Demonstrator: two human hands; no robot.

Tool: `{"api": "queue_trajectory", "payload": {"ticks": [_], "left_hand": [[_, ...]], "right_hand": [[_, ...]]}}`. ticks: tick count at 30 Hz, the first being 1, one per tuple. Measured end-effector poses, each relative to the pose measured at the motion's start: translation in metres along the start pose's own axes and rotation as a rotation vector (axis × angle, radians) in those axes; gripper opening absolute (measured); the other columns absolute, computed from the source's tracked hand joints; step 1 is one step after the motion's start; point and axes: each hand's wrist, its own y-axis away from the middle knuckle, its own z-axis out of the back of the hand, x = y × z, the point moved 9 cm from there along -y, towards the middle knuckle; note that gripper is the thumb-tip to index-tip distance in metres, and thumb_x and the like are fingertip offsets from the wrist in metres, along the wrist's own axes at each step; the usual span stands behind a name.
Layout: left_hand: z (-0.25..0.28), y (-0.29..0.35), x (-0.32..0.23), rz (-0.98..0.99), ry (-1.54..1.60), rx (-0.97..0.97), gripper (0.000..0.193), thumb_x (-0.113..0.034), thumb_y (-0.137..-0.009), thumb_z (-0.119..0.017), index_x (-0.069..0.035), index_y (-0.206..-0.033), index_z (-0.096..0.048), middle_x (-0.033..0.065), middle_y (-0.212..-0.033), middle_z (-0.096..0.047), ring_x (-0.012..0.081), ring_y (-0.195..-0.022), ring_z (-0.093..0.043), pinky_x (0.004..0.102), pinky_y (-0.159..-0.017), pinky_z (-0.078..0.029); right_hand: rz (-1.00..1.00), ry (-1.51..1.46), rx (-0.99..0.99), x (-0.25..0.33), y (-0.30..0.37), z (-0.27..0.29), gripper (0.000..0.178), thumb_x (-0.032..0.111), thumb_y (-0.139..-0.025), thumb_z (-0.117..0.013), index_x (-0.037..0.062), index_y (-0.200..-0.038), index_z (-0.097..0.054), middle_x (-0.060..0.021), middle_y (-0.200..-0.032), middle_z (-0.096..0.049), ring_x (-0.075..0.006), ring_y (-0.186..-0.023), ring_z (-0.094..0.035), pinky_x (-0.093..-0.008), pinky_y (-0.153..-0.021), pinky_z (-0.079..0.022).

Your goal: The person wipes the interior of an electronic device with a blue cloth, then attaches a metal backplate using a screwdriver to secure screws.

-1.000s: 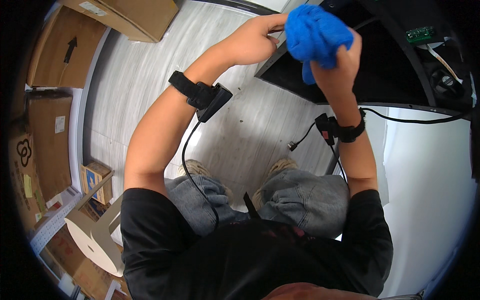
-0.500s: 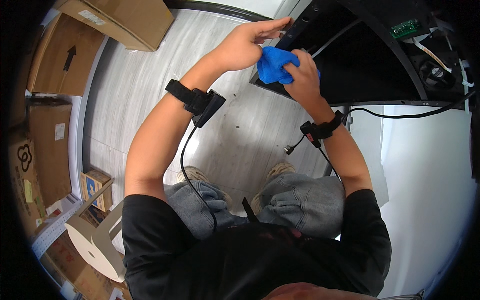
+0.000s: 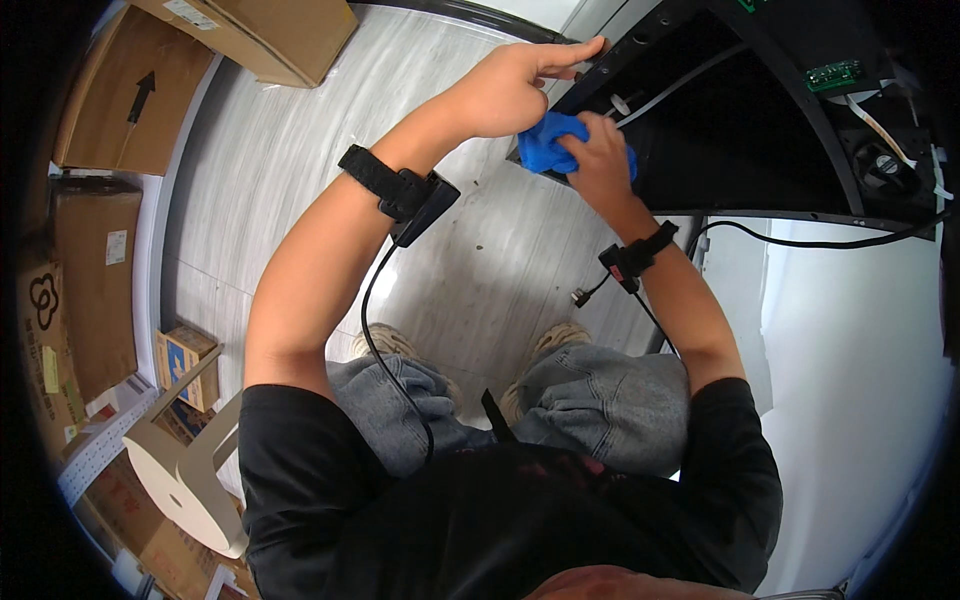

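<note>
My right hand is closed round a bunched blue cloth, at the near corner of a large black open frame or cabinet. Part of the cloth shows on the far side of that hand's wrist. My left hand reaches to the cabinet's left edge with its index finger stretched out along the rim. Its other fingers are partly hidden, and nothing shows in its grasp. Inside the cabinet a pale rod or cable runs up from beside the right hand, near a small white round piece.
At the cabinet's right sit a green circuit board, a black fan and a black cable. Cardboard boxes line the left side, with a beige stool below them. A cable runs from each wrist strap.
My right hand and the cloth have shifted slightly down, and the small white round piece has come into sight. My left hand has slid slightly right along the cabinet edge.
</note>
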Motion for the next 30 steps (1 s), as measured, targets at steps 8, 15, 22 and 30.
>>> {"api": "queue_trajectory", "payload": {"ticks": [8,15,22,30], "left_hand": [[0.000,0.000,-0.002,0.023,0.005,0.033,0.088,0.024,-0.070,-0.036,-0.025,-0.143,-0.045,0.0087,-0.143,-0.049,0.0291,-0.125,-0.053,0.0434,-0.106,-0.043],[-0.002,-0.001,0.001,-0.017,-0.123,0.030,0.080,0.020,-0.077,-0.046,-0.026,-0.143,-0.044,0.0101,-0.138,-0.053,0.0313,-0.125,-0.052,0.0463,-0.109,-0.039],[-0.003,-0.001,0.001,-0.027,-0.167,0.019,0.087,0.020,-0.071,-0.042,-0.026,-0.144,-0.043,0.0077,-0.140,-0.051,0.0275,-0.123,-0.054,0.0435,-0.106,-0.043],[-0.002,0.000,0.003,-0.013,-0.180,0.011,0.084,0.019,-0.073,-0.044,-0.027,-0.144,-0.043,0.0089,-0.140,-0.051,0.0282,-0.121,-0.056,0.0434,-0.104,-0.045]], "right_hand": [[0.043,-0.026,-0.016,0.013,-0.013,0.036,0.040,0.004,-0.061,-0.075,0.0131,-0.099,-0.068,-0.0132,-0.113,-0.056,-0.0328,-0.103,-0.054,-0.0429,-0.084,-0.045],[0.051,-0.053,-0.289,0.017,-0.025,0.082,0.035,0.002,-0.054,-0.080,0.0059,-0.086,-0.067,-0.0147,-0.109,-0.057,-0.0348,-0.097,-0.056,-0.0433,-0.080,-0.046],[-0.005,0.050,0.010,0.006,0.001,-0.011,0.036,0.006,-0.065,-0.075,0.0161,-0.100,-0.069,-0.0106,-0.107,-0.054,-0.0312,-0.100,-0.052,-0.0430,-0.083,-0.045],[-0.072,-0.078,0.059,0.017,-0.018,0.016,0.040,0.004,-0.065,-0.075,0.0149,-0.103,-0.070,-0.0114,-0.107,-0.055,-0.0319,-0.097,-0.054,-0.0409,-0.082,-0.047]]}}
